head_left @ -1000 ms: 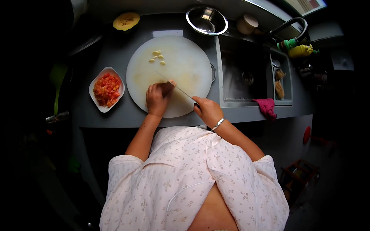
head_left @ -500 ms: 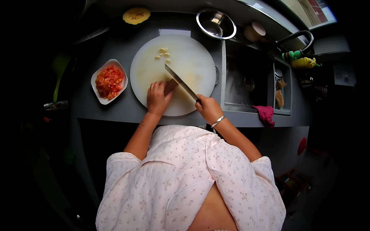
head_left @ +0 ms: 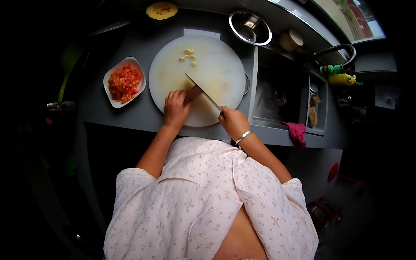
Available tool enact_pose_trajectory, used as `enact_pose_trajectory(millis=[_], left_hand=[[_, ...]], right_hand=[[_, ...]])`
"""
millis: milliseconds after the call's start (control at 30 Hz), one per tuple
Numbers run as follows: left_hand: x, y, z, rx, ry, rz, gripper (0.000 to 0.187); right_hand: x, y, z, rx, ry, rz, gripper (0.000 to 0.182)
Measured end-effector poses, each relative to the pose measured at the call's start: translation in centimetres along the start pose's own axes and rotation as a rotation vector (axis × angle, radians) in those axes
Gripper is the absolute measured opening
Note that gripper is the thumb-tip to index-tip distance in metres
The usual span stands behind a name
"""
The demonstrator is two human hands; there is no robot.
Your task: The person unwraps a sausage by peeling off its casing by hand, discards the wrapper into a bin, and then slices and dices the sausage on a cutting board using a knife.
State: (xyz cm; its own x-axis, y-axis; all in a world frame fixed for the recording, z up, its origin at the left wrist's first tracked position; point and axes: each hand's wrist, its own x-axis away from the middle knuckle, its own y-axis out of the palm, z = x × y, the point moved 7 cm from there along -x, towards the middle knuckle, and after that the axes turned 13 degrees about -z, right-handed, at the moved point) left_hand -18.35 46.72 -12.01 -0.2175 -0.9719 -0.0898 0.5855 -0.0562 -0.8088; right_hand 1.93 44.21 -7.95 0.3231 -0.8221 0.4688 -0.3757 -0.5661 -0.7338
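Observation:
On a round white cutting board, my left hand presses down with bent fingers on a long reddish-brown piece of food, whose exact kind I cannot make out. Gripped by its handle in my right hand is a kitchen knife. Its blade slants up and to the left along the right side of the brown food. Whether blade and food touch is hard to see. Several peeled garlic cloves lie farther up the board, beyond the knife tip.
A white dish of diced tomato stands left of the board. Behind are a halved yellow squash and a steel bowl. To the right is the sink, with a pink cloth over its front edge.
The camera view has shifted slightly. The knife blade has turned more edge-on and looks narrower. My left hand stays on the reddish-brown food.

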Motion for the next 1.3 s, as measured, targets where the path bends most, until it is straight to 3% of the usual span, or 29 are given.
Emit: enact_pose_trajectory(millis=[167,233,467,867,1067,1300], left_hand=[[0.0,-0.1,0.1,0.016,-0.008,0.000,0.035],[0.0,-0.3,0.1,0.023,-0.003,0.007,0.035],[0.6,-1.3,-0.4,0.069,-0.021,0.045,0.034],[0.7,-0.6,-0.7,0.054,-0.018,0.012,0.032],[0.9,-0.5,-1.1,0.051,-0.009,0.032,0.032],[1.0,-0.4,-1.2,0.059,-0.021,0.030,0.034]], right_hand=[[-0.9,-0.1,-0.5,-0.002,-0.008,0.069,0.016],[-1.4,-0.2,0.1,-0.140,-0.085,0.081,0.015],[0.2,-1.1,-0.8,-0.143,-0.062,0.020,0.018],[-1.3,0.4,-1.2,0.046,-0.016,0.003,0.018],[-1.7,-0.4,-0.3,-0.192,-0.128,0.097,0.011],[-0.3,-0.9,-2.0,-0.110,-0.065,-0.022,0.016]])
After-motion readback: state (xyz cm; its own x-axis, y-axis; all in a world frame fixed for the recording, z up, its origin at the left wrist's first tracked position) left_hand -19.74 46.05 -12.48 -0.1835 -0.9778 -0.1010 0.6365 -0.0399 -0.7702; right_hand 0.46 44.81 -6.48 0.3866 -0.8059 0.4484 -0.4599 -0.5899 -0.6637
